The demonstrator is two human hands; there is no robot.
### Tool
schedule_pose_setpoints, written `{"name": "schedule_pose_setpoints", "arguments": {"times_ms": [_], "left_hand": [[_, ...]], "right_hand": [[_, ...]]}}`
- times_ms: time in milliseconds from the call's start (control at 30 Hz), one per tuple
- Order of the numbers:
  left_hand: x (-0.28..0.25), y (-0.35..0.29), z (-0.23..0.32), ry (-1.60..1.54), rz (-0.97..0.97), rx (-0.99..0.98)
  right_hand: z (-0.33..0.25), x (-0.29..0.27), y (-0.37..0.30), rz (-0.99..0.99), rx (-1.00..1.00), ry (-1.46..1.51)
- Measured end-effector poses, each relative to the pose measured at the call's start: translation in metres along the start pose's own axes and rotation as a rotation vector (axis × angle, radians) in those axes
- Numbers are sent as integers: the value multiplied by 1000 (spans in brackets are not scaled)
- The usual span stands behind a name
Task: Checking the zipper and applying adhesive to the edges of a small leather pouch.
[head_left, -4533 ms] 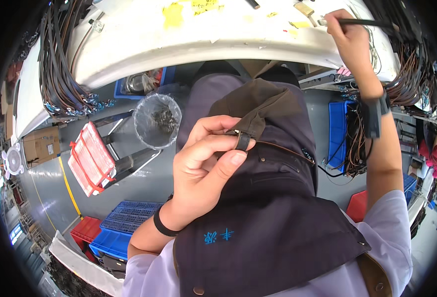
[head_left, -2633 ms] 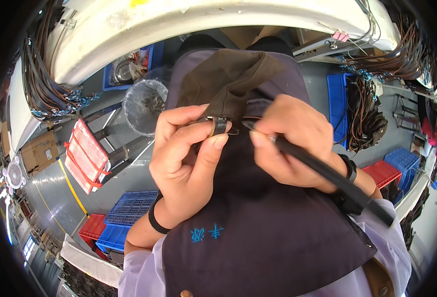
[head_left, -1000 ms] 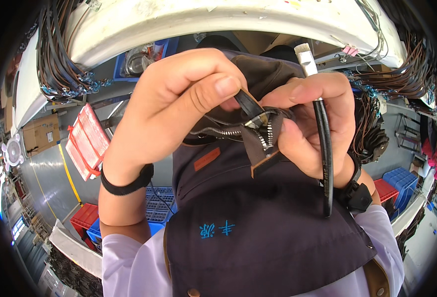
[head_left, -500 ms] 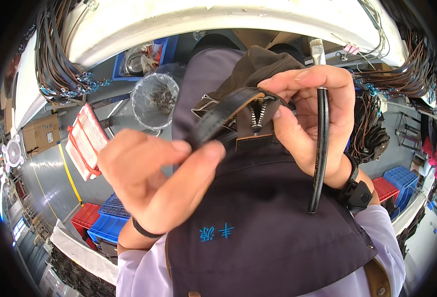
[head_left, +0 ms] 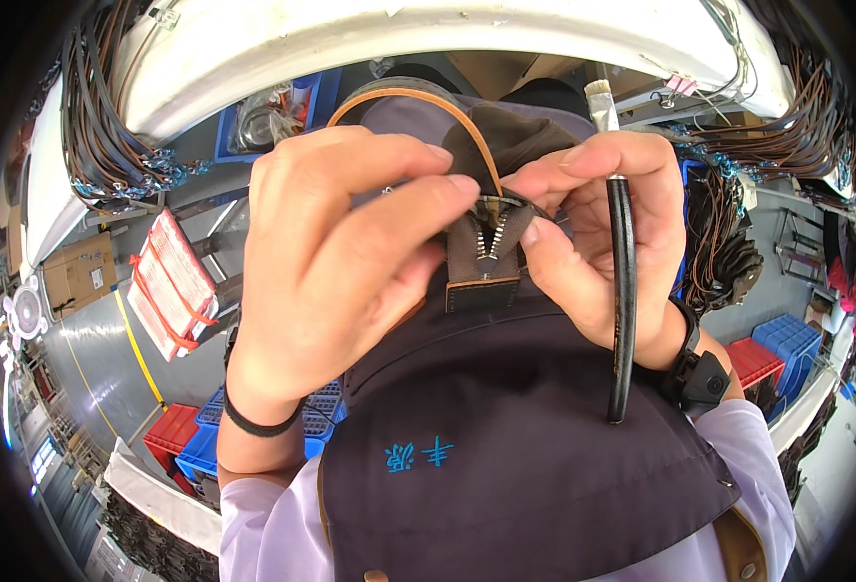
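My left hand (head_left: 341, 262) and my right hand (head_left: 593, 223) are raised close to the camera, pinching a dark brown leather piece (head_left: 486, 257) with a zipper end and a tan-edged strap (head_left: 418, 102). The left thumb and fingers press on the metal zipper top. My right hand also holds a black-handled brush (head_left: 620, 281) upright, bristles up, tucked between its fingers. Below the hands hangs my dark apron (head_left: 506, 456) with blue embroidery.
A curved white worktable edge (head_left: 428, 39) runs across the top. Bundles of dark straps (head_left: 108, 126) hang at the left and right. On the floor stand blue crates (head_left: 253, 446), red crates (head_left: 753, 359), a red-and-white bundle (head_left: 166, 296) and a cardboard box (head_left: 79, 276).
My left hand has risen from lower left and closed onto the zipper top. The leather strap it was pulling sideways now arcs above the hands. The right hand and brush stay roughly in place.
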State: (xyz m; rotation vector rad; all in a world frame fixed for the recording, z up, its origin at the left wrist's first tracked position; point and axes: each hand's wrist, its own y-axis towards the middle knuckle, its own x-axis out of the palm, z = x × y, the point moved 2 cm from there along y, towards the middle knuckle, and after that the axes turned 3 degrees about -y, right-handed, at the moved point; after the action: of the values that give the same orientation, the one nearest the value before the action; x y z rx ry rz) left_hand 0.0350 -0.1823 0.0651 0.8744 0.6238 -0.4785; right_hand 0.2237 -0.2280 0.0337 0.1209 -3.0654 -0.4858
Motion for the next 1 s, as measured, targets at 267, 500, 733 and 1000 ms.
{"name": "schedule_pose_setpoints", "arguments": {"times_ms": [267, 500, 733, 1000], "left_hand": [[16, -12, -5, -354, 155, -398], [26, -4, -4, -1023, 257, -664], [27, -4, -9, -1043, 258, -768], [24, -3, -14, -1057, 211, -786]], "right_hand": [[0, 0, 4, -104, -29, -39], [0, 2, 5, -75, 12, -25], [-3, -5, 9, -137, -257, -403], [-9, -6, 25, -81, -608, -716]]}}
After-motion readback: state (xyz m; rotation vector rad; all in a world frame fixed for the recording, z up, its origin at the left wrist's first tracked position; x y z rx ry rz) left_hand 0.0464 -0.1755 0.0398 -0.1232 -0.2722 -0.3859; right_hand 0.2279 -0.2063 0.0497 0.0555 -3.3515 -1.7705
